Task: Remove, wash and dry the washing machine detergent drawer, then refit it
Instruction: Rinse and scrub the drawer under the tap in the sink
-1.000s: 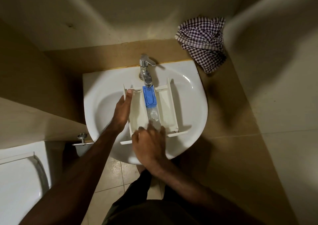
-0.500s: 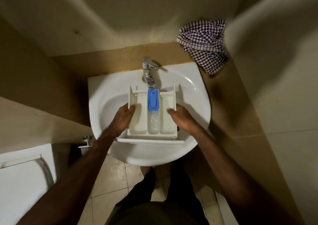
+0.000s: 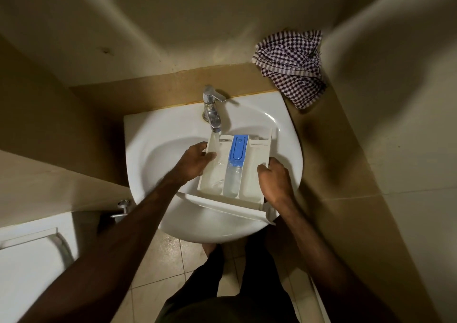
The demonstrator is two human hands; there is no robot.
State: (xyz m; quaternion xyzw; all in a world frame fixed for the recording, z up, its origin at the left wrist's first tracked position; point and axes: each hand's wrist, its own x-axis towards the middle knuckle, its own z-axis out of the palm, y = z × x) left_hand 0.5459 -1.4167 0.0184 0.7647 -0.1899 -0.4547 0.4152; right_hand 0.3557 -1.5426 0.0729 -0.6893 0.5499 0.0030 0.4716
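Washing stage, drawer out of the machine and over the basin.

Detergent drawer (image 3: 236, 171) held above the white sink (image 3: 158, 134), front panel toward the body and hanging past the near rim, back end under the tap (image 3: 212, 113). Tilted slightly, right side nearer the sink's edge.

Left hand (image 3: 195, 160) clasped on the left wall, thumb hooked over the top edge into the left compartment. Right hand (image 3: 275, 180) wrapped round the right wall near the front, fingers curled over the edge. Both grasping the drawer; neither loose.

Changed within the last second: right hand shifted from the front of the drawer to its right side, giving a two-handed hold; then the whole drawer slid to the right, so that the stream of water (image 3: 215, 141) now lands in the left compartment rather than on the blue insert (image 3: 238, 148) in the middle. Some water visible pooling in that left compartment; the clear section below the blue insert also looks wet.

Meaning for the task: rinsing apparently going compartment by compartment, with the right one probably yet to get the stream. Drying and refitting not yet begun; checked cloth (image 3: 291, 68) lies bunched on the ledge beyond the sink's right corner, well apart from both hands, likely meant for the drying.
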